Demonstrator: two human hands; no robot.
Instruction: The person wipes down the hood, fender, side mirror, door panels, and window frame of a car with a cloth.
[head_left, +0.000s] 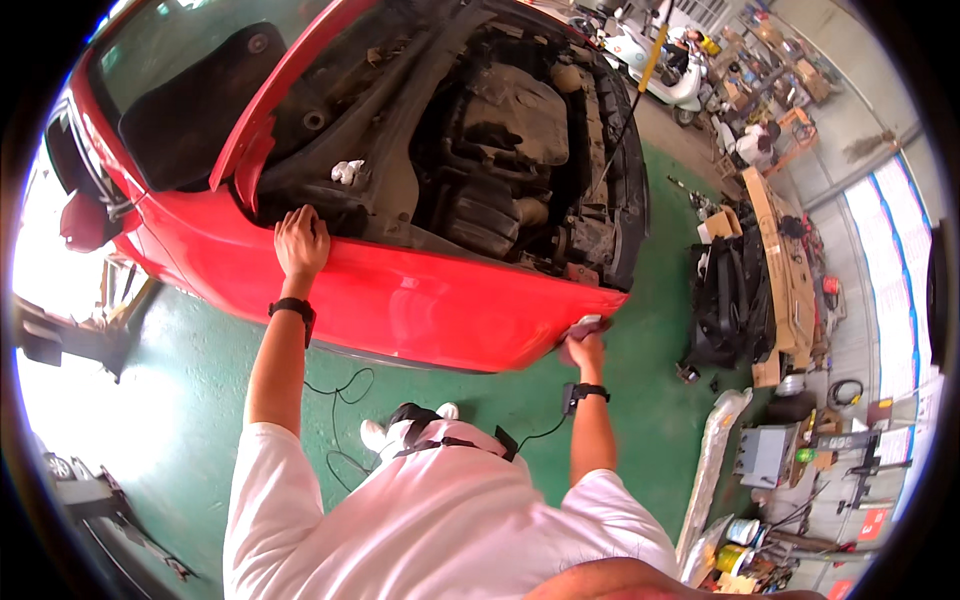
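Red fender (430, 305), centre of frame. Left hand (302, 243) loosely spread over its upper edge, nothing seen in grip; fingertips hard to make out. Right hand (585, 350), centre right, closed on a dark reddish pad (592, 326), mostly hidden by fingers. Car (165, 215) cut off at top. Green floor (640, 430); cluttered parts, cardboard (780, 270) along right side.

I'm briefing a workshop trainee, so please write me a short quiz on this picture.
1. What touches the small, dark reddish pad? A) the left hand B) the right hand C) neither hand
2. True or false: the left hand rests on the upper edge of the glossy red car fender.
3. Fill in: the smooth floor beside the fender is ____.

Key: 1 B; 2 true; 3 green.
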